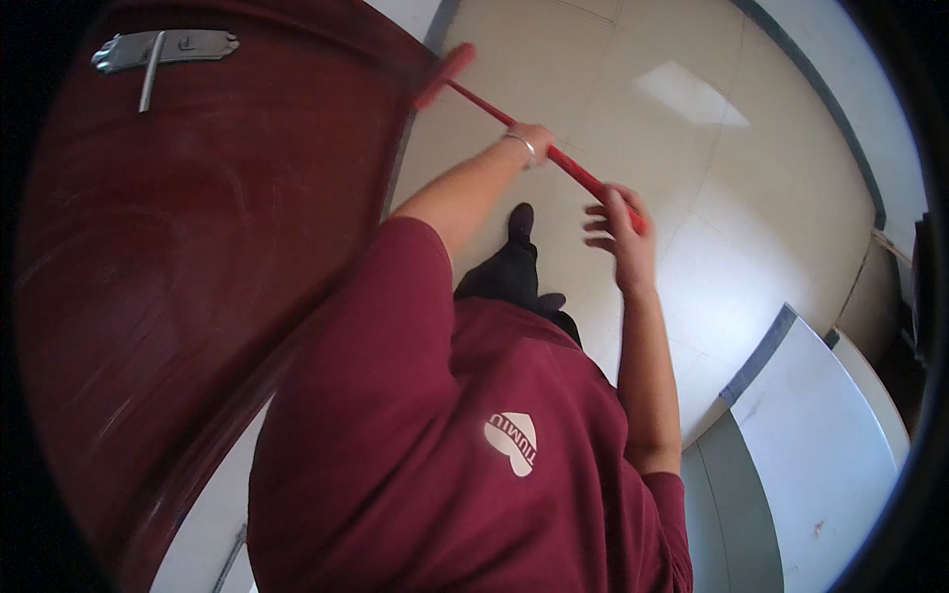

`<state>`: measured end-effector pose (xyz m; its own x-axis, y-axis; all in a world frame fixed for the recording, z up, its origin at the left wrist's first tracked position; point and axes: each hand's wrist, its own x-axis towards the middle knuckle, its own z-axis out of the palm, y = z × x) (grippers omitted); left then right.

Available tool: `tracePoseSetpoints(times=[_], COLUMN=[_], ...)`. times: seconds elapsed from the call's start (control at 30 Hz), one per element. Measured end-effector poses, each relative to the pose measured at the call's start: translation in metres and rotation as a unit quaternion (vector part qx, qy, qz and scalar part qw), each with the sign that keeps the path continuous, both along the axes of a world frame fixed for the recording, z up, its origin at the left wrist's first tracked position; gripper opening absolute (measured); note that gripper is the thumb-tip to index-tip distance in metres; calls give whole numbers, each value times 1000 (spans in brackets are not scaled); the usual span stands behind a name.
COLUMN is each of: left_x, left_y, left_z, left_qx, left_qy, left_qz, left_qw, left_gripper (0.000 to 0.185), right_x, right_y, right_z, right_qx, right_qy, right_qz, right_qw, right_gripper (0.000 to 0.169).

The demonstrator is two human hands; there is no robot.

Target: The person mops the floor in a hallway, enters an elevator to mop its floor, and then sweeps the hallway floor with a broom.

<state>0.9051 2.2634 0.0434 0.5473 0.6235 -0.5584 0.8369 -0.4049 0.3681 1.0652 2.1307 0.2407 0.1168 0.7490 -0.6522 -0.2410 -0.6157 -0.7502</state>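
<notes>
A red long-handled tool (578, 172) slants across the view in front of me. Its red crosswise head (445, 78) is motion-blurred and lies close to the edge of the dark red door in the picture; what kind of head it is, I cannot tell, nor whether it touches the door or floor. My left hand (532, 142), with a light band at the wrist, is wrapped around the middle of the shaft. Near the thicker grip's end, my right hand (626, 222) holds the tool loosely, several of its fingers spread off the handle.
The dark red door (282, 163) with a metal lever handle (152, 70) fills the left side. Pale floor tiles (667, 170) spread beyond my shoes (521, 222). A white wall with a grey base strip (815, 81) curves along the right; a white wall end (815, 422) stands at lower right.
</notes>
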Motion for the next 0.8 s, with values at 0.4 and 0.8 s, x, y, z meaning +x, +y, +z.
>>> tracePoseSetpoints(times=[0.4,0.8], left_x=[224,212], left_y=[-188,-39], left_z=[35,108], left_qx=[-82,29], left_qy=[-334,-348], left_qz=[-54,34], left_qw=[937,937], left_gripper=[16,24], right_x=[82,142], right_y=[-96,-13], right_z=[126,135], right_qx=[-42,109], right_qy=[-302,-263], right_qz=[-96,38], right_qw=[947,958], right_gripper=[22,11])
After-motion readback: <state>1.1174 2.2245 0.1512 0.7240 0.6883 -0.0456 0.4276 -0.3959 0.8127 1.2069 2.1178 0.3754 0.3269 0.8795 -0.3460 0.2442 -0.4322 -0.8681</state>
